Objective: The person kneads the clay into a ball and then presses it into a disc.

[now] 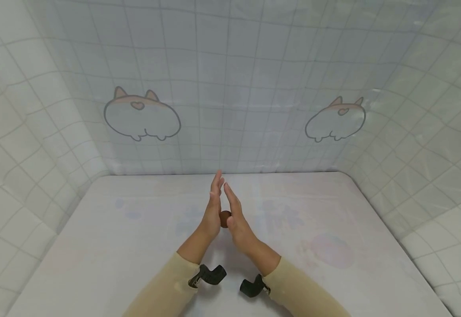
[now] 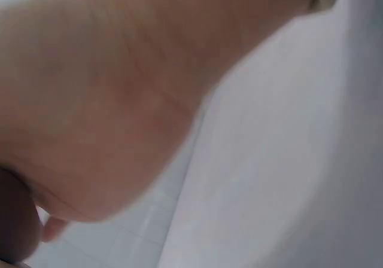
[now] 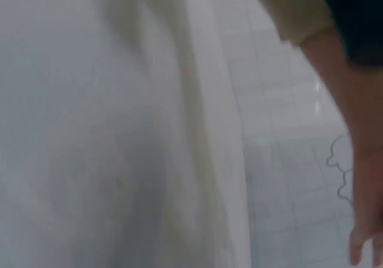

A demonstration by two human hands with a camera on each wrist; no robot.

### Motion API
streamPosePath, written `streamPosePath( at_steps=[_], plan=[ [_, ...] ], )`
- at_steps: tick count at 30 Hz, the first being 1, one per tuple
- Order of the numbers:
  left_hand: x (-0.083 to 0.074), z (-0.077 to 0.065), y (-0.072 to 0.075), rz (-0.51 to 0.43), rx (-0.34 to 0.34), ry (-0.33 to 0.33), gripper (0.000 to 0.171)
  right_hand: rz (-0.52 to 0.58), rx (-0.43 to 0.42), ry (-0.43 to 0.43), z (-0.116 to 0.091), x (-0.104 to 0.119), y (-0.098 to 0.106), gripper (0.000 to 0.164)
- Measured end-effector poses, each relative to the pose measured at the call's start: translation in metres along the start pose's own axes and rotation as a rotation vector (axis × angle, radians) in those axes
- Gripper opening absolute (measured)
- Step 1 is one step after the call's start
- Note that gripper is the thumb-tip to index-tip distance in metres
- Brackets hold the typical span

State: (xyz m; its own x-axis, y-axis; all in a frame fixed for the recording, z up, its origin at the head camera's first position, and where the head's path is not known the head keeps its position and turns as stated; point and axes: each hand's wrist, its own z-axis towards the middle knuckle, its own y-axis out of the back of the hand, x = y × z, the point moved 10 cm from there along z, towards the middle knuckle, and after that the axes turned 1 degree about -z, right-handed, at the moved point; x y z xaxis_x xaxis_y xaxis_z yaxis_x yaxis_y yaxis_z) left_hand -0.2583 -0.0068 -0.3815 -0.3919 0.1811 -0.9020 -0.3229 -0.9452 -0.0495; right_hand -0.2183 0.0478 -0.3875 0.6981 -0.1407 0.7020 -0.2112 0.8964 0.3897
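In the head view, a small round brown ball (image 1: 224,219) sits between the two palms. My left hand (image 1: 212,218) stands on edge with its fingers straight and pointing away from me; its palm touches the ball from the left. From the right, my right hand (image 1: 240,224) presses against the same ball, fingers straight and leaning in towards the left fingertips. Part of the brown ball (image 2: 17,220) also shows at the lower left corner of the left wrist view, beside a blurred palm. The right wrist view catches only a hand and forearm at its right edge.
A pale table (image 1: 135,246) with faint coloured prints lies beneath the hands. Behind it hangs a white gridded curtain (image 1: 242,88) with two cartoon animal outlines, and similar gridded sheets stand along both sides. Dark wrist cameras (image 1: 213,274) project from the beige sleeves.
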Motion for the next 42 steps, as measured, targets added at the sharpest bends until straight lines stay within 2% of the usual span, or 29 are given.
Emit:
streamPosePath(
  at_steps=[3,7,13,15,20,23,26,33,37,42],
  plan=[
    [0.008,0.001,0.001,0.017,0.0,0.038,0.092,0.024,0.002,0.035,-0.002,0.008,-0.002,0.086],
    [0.019,-0.001,0.001,0.071,0.005,0.083,0.087,0.004,-0.026,0.048,-0.002,0.015,0.002,0.088],
    [0.044,-0.011,-0.004,0.159,0.055,0.197,0.077,0.029,-0.097,0.041,0.003,0.019,0.016,0.092],
    [0.048,-0.015,-0.007,0.203,0.073,0.212,0.077,0.021,-0.13,0.041,0.006,0.018,0.022,0.091],
    [0.045,-0.023,-0.015,0.291,0.102,0.193,0.082,-0.009,-0.218,0.054,0.012,0.014,0.036,0.088],
    [0.042,-0.028,-0.017,0.271,0.101,0.183,0.085,-0.007,-0.249,0.052,0.015,0.008,0.041,0.087],
    [0.035,-0.032,-0.02,0.218,0.115,0.146,0.086,0.002,-0.254,0.003,0.017,-0.002,0.041,0.087],
    [0.018,-0.034,-0.026,0.094,0.152,0.057,0.082,-0.019,-0.197,-0.15,0.015,-0.029,0.033,0.092],
    [0.011,-0.032,-0.024,0.057,0.131,0.049,0.08,-0.038,-0.155,-0.2,0.01,-0.039,0.027,0.09],
    [0.004,-0.028,-0.018,0.056,0.086,0.022,0.078,-0.03,-0.088,-0.255,0.001,-0.044,0.016,0.085]
  ],
)
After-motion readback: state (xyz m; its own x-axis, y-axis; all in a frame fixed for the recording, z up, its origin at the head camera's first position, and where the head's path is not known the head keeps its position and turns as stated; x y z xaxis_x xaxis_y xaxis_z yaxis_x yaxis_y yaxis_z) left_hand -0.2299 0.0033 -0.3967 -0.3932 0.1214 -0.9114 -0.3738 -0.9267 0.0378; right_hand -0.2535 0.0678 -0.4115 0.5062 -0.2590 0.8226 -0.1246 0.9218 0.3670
